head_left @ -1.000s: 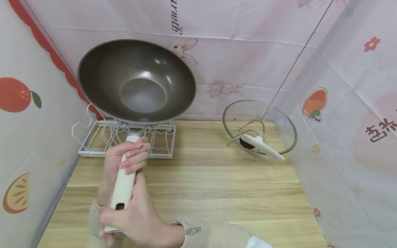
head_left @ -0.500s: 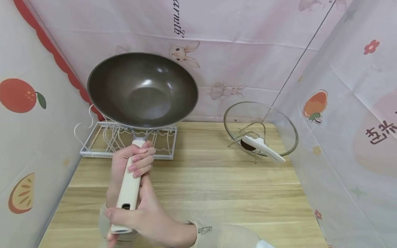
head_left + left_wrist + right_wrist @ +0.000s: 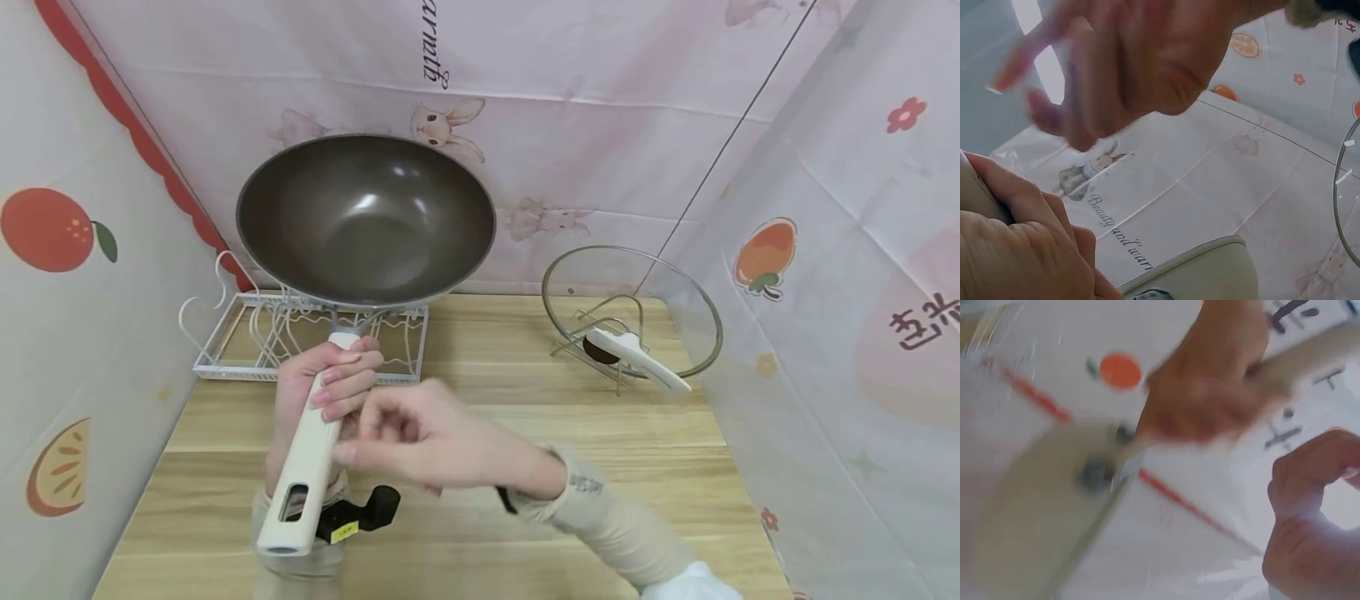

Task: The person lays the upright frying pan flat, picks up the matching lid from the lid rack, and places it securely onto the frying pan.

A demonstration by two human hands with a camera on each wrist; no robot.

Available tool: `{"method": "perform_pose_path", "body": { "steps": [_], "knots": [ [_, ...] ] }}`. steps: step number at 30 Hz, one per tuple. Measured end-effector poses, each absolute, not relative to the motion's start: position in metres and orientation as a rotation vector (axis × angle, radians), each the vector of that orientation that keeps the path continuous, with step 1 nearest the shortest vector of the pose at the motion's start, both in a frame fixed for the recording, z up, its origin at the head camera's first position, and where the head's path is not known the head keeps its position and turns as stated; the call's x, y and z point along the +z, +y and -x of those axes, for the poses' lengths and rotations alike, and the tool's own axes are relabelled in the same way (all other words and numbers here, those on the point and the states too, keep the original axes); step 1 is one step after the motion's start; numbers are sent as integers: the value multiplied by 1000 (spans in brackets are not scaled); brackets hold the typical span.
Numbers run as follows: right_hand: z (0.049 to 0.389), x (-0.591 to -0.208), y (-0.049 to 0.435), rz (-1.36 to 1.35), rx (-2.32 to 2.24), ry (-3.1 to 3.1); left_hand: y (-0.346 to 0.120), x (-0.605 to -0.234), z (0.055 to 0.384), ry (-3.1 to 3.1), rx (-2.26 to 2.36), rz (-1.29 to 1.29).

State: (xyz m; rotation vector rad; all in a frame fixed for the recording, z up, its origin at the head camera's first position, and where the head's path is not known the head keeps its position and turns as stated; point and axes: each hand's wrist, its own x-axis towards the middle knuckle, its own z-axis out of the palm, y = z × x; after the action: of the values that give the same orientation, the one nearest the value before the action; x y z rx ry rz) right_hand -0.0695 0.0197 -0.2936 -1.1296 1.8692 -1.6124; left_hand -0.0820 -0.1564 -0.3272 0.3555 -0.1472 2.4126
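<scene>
A dark-coated wok (image 3: 367, 217) is held up over the table, its inside facing me and its cream handle (image 3: 300, 492) slanting down toward me. My left hand (image 3: 326, 387) grips the handle close to the pan, fingers wrapped over the top. Beside the handle on the right is my right hand (image 3: 442, 437), its fingers loosely bent around nothing and its thumb tip overlapping the handle's edge in the head view. In the left wrist view the right hand (image 3: 1141, 62) is blurred above the left. The wok's pale outside (image 3: 1041, 512) shows in the right wrist view.
Behind and below the wok stands a white wire dish rack (image 3: 255, 375), partly hidden by it. At the back right, a glass lid (image 3: 682, 292) with a white handle leans on a small wire stand (image 3: 618, 379). Printed cloth walls (image 3: 825, 350) enclose the wooden table (image 3: 600, 483).
My right hand has come off the handle's lower end and moved up and right, baring its hanging hole. The wok has shifted right and sunk a little, still in my left hand.
</scene>
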Motion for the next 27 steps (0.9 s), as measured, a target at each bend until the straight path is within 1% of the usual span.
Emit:
{"method": "perform_pose_path", "body": {
  "steps": [3,5,8,10,13,17,21,27],
  "knots": [
    [100,-279,36,1412,-1719,2137,-155,-327,82,-184,2396,-378],
    [127,-270,47,1536,-1780,2331,-154,-326,82,-207,2391,-381],
    [172,-260,65,1617,-1711,2687,-153,-326,82,-227,2379,-375],
    [200,-259,77,1602,-1554,2942,-152,-327,83,-227,2382,-366],
    [235,-262,91,1489,-1243,3287,-152,-327,84,-230,2383,-349],
    [268,-269,99,1187,-824,3510,-153,-329,85,-243,2394,-329],
    [296,-275,97,944,-495,3473,-154,-331,84,-245,2390,-320],
    [325,-289,94,636,-202,3276,-151,-335,82,-172,2382,-334]
  ]
}}
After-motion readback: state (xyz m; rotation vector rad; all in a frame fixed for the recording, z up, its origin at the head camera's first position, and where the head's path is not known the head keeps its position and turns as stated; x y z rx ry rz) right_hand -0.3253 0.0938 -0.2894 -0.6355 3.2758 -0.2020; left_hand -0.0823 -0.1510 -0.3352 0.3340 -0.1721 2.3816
